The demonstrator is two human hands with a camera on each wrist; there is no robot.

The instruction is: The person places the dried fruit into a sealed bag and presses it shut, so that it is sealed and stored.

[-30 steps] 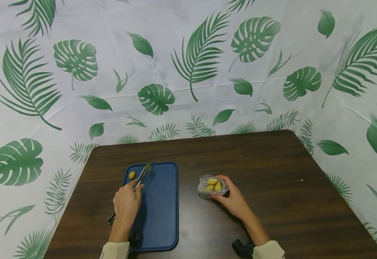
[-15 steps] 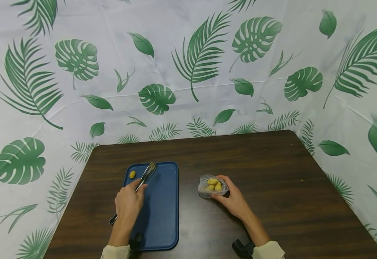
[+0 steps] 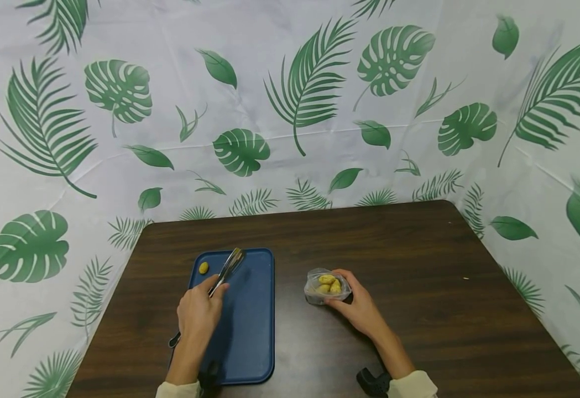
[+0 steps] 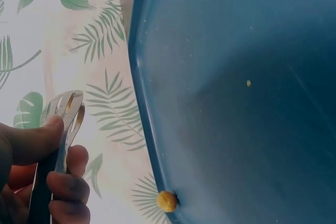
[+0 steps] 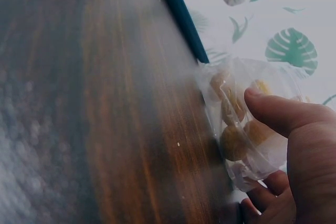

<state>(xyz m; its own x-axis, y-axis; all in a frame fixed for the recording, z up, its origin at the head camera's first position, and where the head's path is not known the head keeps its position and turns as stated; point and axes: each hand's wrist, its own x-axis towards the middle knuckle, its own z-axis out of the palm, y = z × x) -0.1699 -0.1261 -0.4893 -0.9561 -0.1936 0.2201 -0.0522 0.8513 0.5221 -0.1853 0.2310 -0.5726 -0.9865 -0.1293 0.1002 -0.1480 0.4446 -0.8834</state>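
Note:
My left hand (image 3: 199, 315) grips metal tongs (image 3: 231, 264) above the blue tray (image 3: 250, 331). In the left wrist view, the tongs' slotted silver heads (image 4: 67, 102) lie close together, with fingers and thumb wrapped on the dark handle. A small yellow oval piece (image 3: 203, 268), like a little fruit, lies in the tray's far left corner. To the right of the tray, my right hand (image 3: 359, 307) holds a clear plastic bag (image 3: 313, 296) from its right side, thumb in front. Several similar yellow oval pieces (image 3: 327, 279) fill the bag, whose mouth is open upward.
A dark brown wooden table (image 3: 394, 243) carries everything, and a white cloth with green leaf prints (image 3: 240, 152) hangs behind it. A pale speck (image 3: 466, 278) lies on the table at right. Small crumbs (image 4: 249, 83) dot the tray.
The left hand and tongs have shifted slightly right, and the tong tips swung right, away from the yellow piece on the tray. The right hand and bag have stayed put.

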